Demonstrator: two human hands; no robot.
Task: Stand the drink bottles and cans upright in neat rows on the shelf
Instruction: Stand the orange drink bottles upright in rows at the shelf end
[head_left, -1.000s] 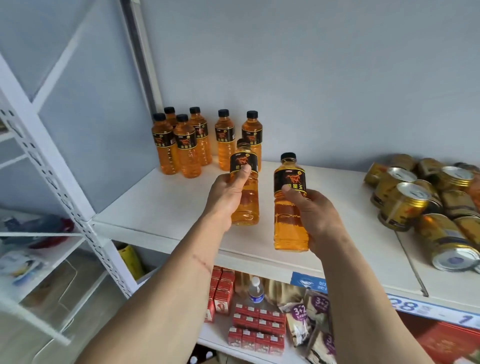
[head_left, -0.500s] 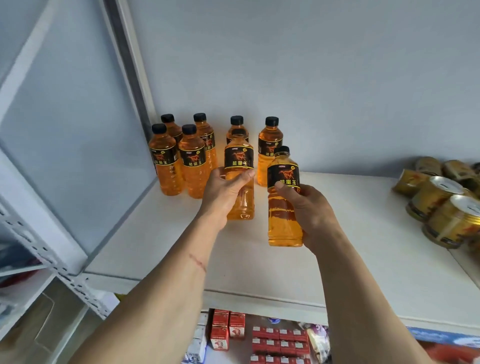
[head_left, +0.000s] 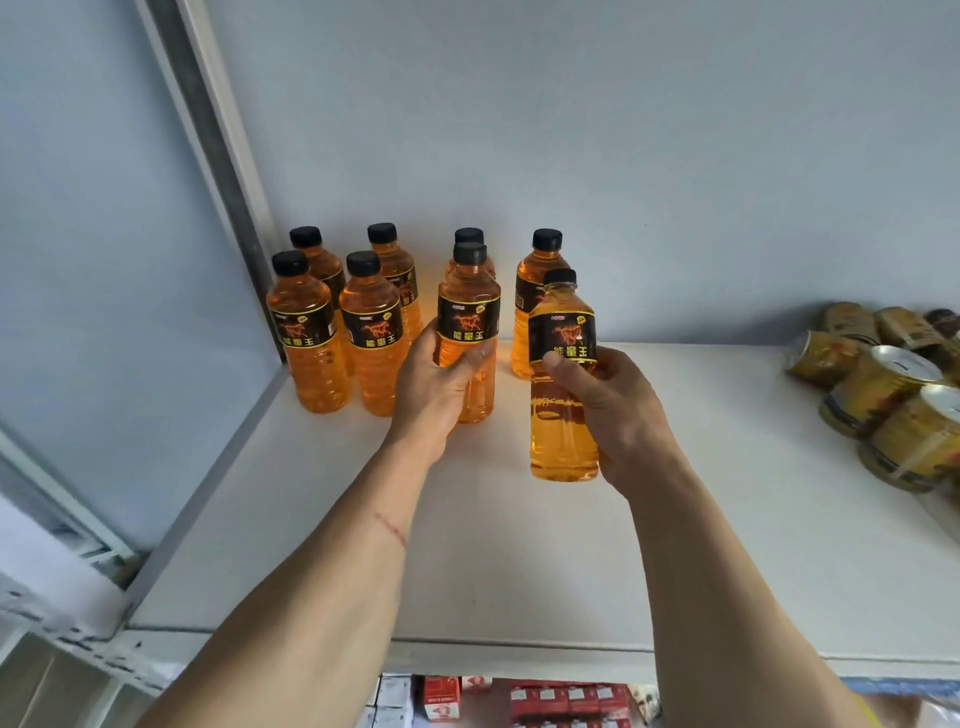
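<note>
Left hand (head_left: 441, 384) fingers wrap one orange plastic drink bottle (head_left: 469, 332); right hand (head_left: 618, 410) fingers wrap another orange bottle (head_left: 562, 415), both upright over the white shelf (head_left: 519, 561).

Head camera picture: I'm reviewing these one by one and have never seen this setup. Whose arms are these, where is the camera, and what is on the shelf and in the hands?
No machine here: a person wears one wide-angle camera on the head, looking forward and down, so the two bare arms are their own. The left hand grips an orange drink bottle, its base about at the white shelf in the front row. The right hand grips a second bottle, fingers curled round it, nearer the camera. Six more bottles stand upright at the back left, by the wall. At the right edge, gold cans lie on their sides in a heap. Red cartons show on the shelf below.
</note>
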